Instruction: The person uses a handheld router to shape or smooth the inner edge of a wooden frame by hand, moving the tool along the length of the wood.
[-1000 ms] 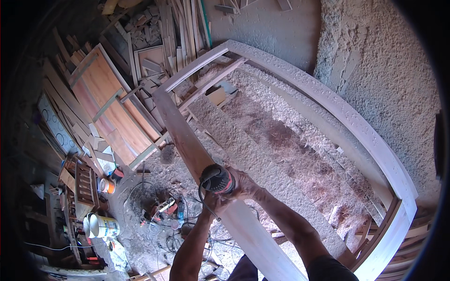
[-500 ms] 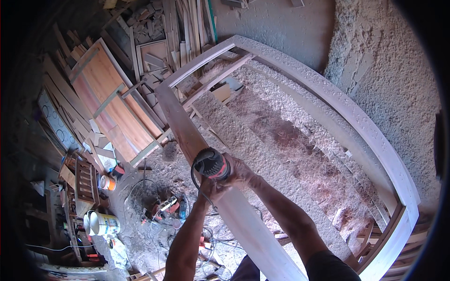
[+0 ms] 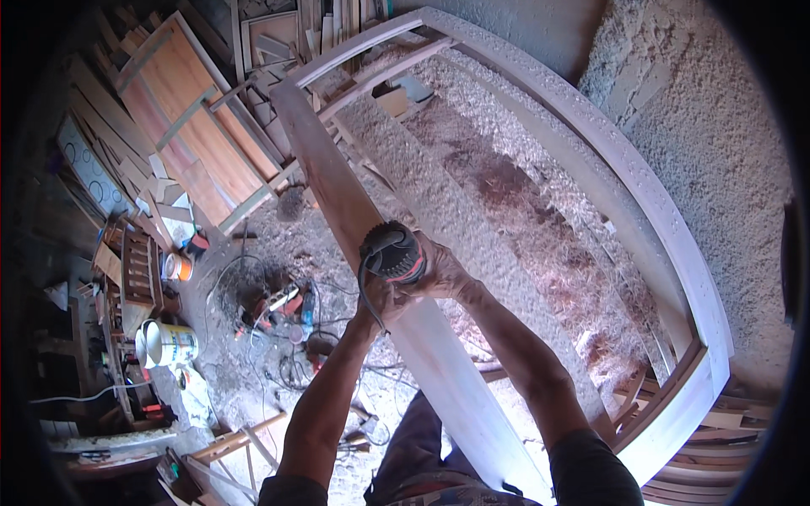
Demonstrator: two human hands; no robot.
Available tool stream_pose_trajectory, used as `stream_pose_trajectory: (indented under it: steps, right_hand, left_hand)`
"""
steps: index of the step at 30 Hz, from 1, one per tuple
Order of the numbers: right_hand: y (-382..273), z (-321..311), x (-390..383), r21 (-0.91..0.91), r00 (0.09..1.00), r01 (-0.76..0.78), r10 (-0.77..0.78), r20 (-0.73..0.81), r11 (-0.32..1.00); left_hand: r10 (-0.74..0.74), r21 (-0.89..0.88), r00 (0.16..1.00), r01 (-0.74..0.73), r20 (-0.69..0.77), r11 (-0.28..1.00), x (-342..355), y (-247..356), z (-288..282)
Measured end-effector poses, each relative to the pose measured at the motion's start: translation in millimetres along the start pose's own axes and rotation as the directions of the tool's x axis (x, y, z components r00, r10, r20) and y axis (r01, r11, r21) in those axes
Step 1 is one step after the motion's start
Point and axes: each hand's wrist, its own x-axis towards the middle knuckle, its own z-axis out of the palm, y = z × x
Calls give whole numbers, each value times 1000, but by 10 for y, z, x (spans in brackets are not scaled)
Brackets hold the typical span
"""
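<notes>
A corded power tool (image 3: 393, 251) with a round black body and a red band stands on a long pale wooden board (image 3: 443, 358). Both my hands are closed around its lower part. My left hand (image 3: 382, 301) grips its near left side, and my right hand (image 3: 445, 268) wraps its right side. The tool's base and the wood under it are hidden by my hands. The board forms the near left side of a big wooden frame (image 3: 629, 164) with a curved far side. A dark cord loops down from the tool past my left wrist.
Wood shavings (image 3: 515, 190) lie inside the frame. Left of the board, the dusty floor holds cables, tools and a white bucket (image 3: 173, 344). Wooden panels (image 3: 181, 110) and offcuts lean at the far left. A rough wall (image 3: 675, 110) rises on the right.
The whole scene has shifted upward in the picture, showing more of my legs. Along the board, the tool and both hands sit slightly farther from its far end.
</notes>
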Motion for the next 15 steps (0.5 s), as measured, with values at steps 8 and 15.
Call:
stream_pose_trajectory:
  steps: [8, 15]
  right_hand:
    - [-145, -5, -1281, 57, 1000, 16, -15, -23, 998]
    - [-244, -35, -2030, 89, 999, 14, -11, -34, 996]
  left_hand:
    - [-98, -234, 995, 97, 6, 967, -585, 1149, 233]
    - [-224, -160, 965, 244, 134, 956, -748, 1933, 236]
